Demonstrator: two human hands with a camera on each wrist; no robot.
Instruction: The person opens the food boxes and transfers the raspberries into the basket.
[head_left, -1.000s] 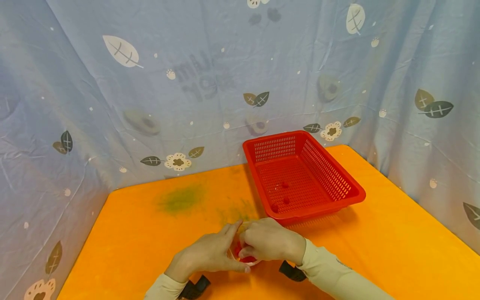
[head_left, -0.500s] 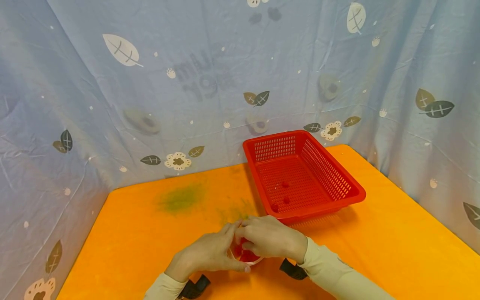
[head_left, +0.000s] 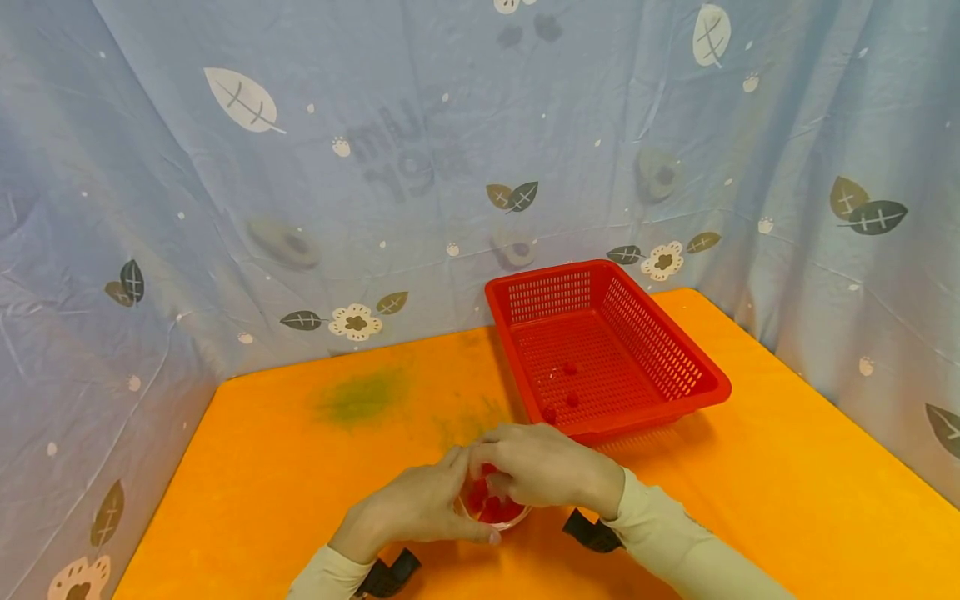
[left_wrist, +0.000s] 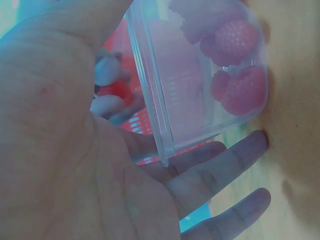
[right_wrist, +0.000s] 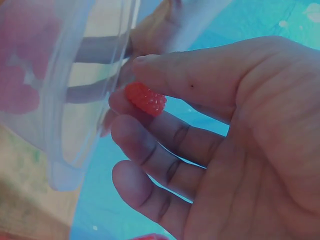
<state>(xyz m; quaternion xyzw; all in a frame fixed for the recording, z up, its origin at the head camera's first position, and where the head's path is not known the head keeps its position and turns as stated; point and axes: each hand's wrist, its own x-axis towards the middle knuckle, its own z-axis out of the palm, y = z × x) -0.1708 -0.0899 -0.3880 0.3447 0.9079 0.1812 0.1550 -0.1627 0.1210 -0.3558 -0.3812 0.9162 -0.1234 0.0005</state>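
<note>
A clear plastic container (left_wrist: 187, 107) with several raspberries (left_wrist: 245, 90) in it stands on the orange table, below both hands. My left hand (head_left: 416, 507) holds it from the left, thumb on the near side and fingers along the far side. Above the container's opening is my right hand (head_left: 547, 467). In the right wrist view, its thumb and index finger pinch a single red raspberry (right_wrist: 146, 99), close beside the container's rim. The other fingers of that hand are bent loosely and hold nothing. Part of the container's far rim is hidden by the hands in the head view.
A red perforated basket (head_left: 718, 390) stands just beyond the right hand, with a few small raspberries (head_left: 570, 368) on its floor. Greenish stains mark the orange tabletop (head_left: 300, 475). A patterned blue curtain (head_left: 420, 150) hangs behind and on both sides.
My right hand has lifted slightly and shifted right out of the container, so more of the raspberries inside show. The left hand and the basket have stayed in place.
</note>
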